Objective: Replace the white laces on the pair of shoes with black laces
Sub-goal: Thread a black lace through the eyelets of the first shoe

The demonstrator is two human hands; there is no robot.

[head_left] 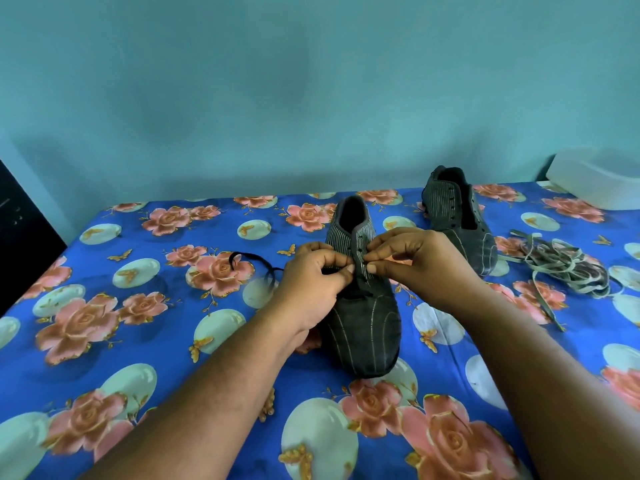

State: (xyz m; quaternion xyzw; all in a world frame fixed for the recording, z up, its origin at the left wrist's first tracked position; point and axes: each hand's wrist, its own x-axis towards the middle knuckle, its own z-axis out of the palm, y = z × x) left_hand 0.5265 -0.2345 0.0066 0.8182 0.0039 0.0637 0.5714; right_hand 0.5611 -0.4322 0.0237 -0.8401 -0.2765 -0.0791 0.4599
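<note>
Floral sheet: covers our work surface. Near shoe, centre: our left hand and right hand pinch at its eyelets, fingers curled narrow. Second shoe, two o'clock, unlaced. White laces, three o'clock, heaped. Black lace, nine o'clock, trailing from our left hand.

We face a plain teal wall; nearer us lies a blue floral bedsheet, dark furniture at far left.

Both arms outstretched, left hand and right hand fingers pinched together.
</note>
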